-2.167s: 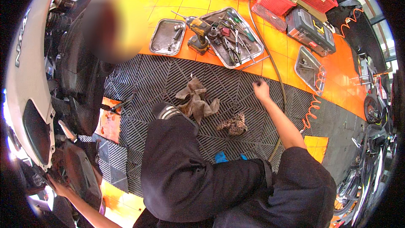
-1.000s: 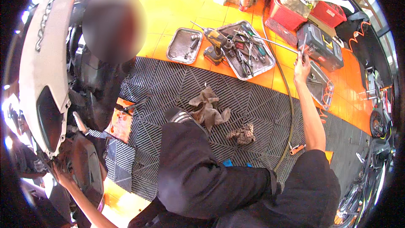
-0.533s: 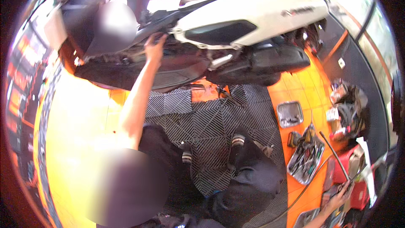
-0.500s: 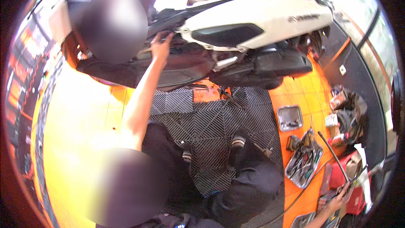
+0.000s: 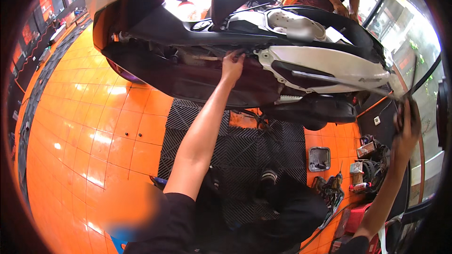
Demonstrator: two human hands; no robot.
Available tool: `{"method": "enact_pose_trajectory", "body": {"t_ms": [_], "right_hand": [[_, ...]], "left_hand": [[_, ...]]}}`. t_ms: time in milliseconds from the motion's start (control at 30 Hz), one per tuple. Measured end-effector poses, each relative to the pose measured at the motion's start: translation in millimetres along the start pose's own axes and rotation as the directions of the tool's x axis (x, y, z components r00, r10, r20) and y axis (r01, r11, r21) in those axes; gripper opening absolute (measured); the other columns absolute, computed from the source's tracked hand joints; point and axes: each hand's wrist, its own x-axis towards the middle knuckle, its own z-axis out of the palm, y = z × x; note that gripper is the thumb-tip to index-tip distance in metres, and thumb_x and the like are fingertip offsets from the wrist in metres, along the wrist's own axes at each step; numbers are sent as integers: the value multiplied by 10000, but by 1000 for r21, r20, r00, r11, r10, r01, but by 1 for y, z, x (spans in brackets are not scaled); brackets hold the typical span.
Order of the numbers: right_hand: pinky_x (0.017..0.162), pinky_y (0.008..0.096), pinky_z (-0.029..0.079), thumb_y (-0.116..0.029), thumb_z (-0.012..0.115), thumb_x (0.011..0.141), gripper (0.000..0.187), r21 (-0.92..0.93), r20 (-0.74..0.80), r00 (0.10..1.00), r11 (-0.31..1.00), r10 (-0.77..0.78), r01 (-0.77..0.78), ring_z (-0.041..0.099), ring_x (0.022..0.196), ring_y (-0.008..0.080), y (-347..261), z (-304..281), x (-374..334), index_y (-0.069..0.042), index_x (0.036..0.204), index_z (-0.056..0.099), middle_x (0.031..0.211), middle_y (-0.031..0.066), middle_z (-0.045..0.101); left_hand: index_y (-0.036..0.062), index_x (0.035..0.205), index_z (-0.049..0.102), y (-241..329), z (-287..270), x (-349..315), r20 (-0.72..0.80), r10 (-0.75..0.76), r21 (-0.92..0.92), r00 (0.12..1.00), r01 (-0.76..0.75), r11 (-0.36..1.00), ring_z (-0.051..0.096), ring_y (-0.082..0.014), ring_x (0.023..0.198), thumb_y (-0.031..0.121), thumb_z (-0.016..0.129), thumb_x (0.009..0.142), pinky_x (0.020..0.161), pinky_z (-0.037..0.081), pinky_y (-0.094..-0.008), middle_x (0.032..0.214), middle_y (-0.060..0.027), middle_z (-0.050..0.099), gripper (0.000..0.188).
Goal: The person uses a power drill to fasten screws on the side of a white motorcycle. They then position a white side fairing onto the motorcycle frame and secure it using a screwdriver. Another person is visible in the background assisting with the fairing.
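A scooter with a white side panel (image 5: 329,63) and dark lower bodywork (image 5: 202,77) stretches across in front of me. Bent fingers of my left hand (image 5: 232,68) press together at the exposed dark gap, just left of the panel's front end. Whatever sits between those fingertips is hidden. Out to the right, my right hand (image 5: 407,122) is raised and closed around a long T-handle wrench (image 5: 348,83). The wrench's thin shaft points left across the white panel, blurred by motion.
Another person's hands (image 5: 346,9) are at the scooter's far right side. On the orange tiles (image 5: 84,127) at right stand a metal tray (image 5: 319,159), a pile of tools (image 5: 332,190), small boxes (image 5: 365,149) and a red case (image 5: 355,218). Black ribbed matting (image 5: 188,113) lies below the scooter.
My right hand has lifted the T-handle wrench from beside the red case up to the white panel's height. My left hand stays at the gap, its fingers now closer together. The view has shifted.
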Motion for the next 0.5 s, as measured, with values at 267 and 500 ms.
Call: {"method": "enact_pose_trajectory", "body": {"t_ms": [267,500], "right_hand": [[763,240,492,-216,672,995,310,-17,393,851,923,-348,385,646,851,109,-61,210,98,13,1202,701,987,67,726],[749,336,511,-160,659,969,263,-16,464,624,698,-629,715,665,748,237,-86,295,114,39,1137,697,867,165,714]], "left_hand": [[-22,1089,729,-4,2,9,-118,90,18,989,-88,996,656,-230,959,217,819,843,857,504,-347,1060,-126,706,355],[-32,1077,745,-3,0,2,-122,112,-44,986,-118,992,664,-276,859,183,765,852,773,521,-365,1068,-153,669,312]]}}
